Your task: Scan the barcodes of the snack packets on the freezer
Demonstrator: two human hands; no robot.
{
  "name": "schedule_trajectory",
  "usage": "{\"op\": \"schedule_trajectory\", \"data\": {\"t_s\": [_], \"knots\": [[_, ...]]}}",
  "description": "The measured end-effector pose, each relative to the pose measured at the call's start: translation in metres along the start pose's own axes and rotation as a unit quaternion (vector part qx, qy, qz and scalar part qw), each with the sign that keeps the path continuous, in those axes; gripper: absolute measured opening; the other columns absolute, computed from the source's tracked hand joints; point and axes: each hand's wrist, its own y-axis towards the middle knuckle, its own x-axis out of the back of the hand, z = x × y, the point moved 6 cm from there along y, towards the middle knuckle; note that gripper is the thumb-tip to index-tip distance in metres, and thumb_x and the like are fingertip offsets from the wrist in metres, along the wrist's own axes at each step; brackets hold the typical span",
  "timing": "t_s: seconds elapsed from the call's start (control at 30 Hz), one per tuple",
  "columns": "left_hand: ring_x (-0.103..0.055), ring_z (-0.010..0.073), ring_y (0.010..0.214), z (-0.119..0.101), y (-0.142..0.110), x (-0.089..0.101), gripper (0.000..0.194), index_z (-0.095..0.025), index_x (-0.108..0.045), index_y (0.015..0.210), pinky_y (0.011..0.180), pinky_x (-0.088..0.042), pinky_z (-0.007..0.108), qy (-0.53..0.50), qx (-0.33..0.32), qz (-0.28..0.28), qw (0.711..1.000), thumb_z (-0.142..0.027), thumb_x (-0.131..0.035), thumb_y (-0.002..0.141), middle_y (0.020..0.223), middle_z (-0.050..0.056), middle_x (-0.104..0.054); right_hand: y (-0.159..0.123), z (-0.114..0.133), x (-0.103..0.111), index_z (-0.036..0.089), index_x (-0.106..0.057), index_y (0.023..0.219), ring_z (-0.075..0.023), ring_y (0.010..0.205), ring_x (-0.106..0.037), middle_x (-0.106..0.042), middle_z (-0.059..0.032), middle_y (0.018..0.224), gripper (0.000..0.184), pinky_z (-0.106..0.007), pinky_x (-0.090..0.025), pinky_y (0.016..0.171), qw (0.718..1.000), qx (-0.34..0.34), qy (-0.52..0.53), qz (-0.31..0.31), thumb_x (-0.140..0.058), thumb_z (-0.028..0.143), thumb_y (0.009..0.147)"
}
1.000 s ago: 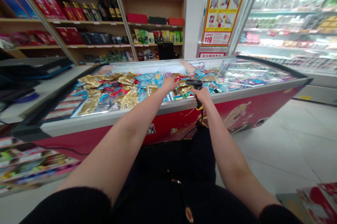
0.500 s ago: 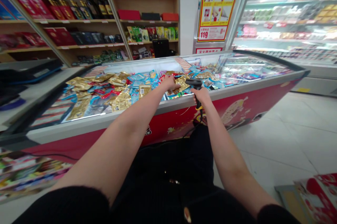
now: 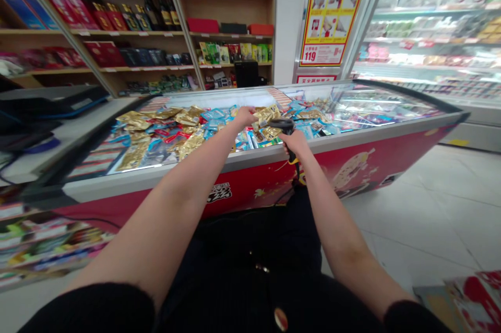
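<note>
Two hands reach over the chest freezer [image 3: 364,137]: the left hand [image 3: 245,116], fingers bunched, whether pinching anything cannot be told, just left of a gold foil packet [image 3: 266,114], the right hand [image 3: 295,142] wrapped round a black barcode scanner [image 3: 281,125] angled toward it.

The left hand [image 3: 245,116] reaches over foil packets [image 3: 188,132] heaped in a chest freezer [image 3: 250,162]; the right hand [image 3: 296,144] grips a black barcode scanner [image 3: 282,125] above the freezer's front rim; wooden shelves [image 3: 105,33] of boxes stand behind; a red poster [image 3: 332,9] hangs beside them.
</note>
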Motion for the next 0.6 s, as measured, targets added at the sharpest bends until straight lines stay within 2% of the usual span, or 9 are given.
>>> {"op": "schedule_trajectory", "data": {"t_s": [0.37,0.6], "knots": [[-0.061,0.0124,0.064,0.025,-0.014,0.045,0.026,-0.014,-0.071,0.088,0.065,-0.059,0.025,-0.061,0.039,-0.042,0.997,-0.005,-0.075,0.065,0.066,-0.003,-0.056,-0.008,0.029,-0.036,0.019,-0.054,0.065,-0.0131,0.039,-0.053,-0.058,-0.0013,0.052,0.025,-0.023,-0.045,0.039,0.994,0.066,-0.081,0.034,-0.066,0.026,0.085],[-0.059,0.0115,0.063,0.025,-0.029,0.061,0.020,-0.013,-0.070,0.086,0.066,-0.058,0.025,-0.062,0.035,-0.042,0.997,-0.005,-0.073,0.069,0.065,-0.004,-0.054,-0.020,0.045,-0.048,0.020,-0.051,0.062,-0.0138,0.036,-0.051,-0.054,-0.0002,0.046,0.026,-0.024,-0.045,0.038,0.990,0.082,-0.101,0.047,-0.064,0.025,0.084]]}}
